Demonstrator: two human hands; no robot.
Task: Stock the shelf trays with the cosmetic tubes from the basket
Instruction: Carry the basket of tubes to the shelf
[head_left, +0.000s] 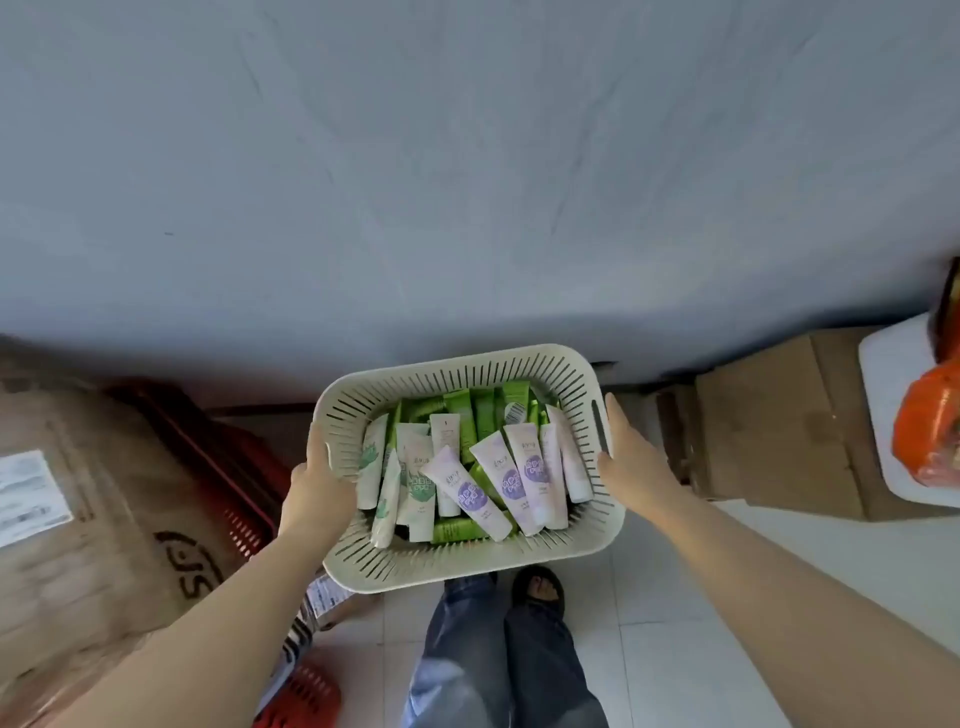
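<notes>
A cream slotted plastic basket (457, 564) is held up in front of me over the tiled floor. Inside lie several cosmetic tubes (498, 478): white ones with purple labels, white ones with green labels, and plain green ones at the back. My left hand (317, 486) grips the basket's left rim, thumb over the edge. My right hand (626, 460) holds the right side at the handle slot, fingers lying along the wall. No shelf trays are in view.
A grey wall (467, 182) fills the upper view. Left are a large cardboard box (88, 519) and a red crate (228, 467). Right are cardboard boxes (769, 441) and a white surface (893, 405) with orange packs. My legs stand below the basket.
</notes>
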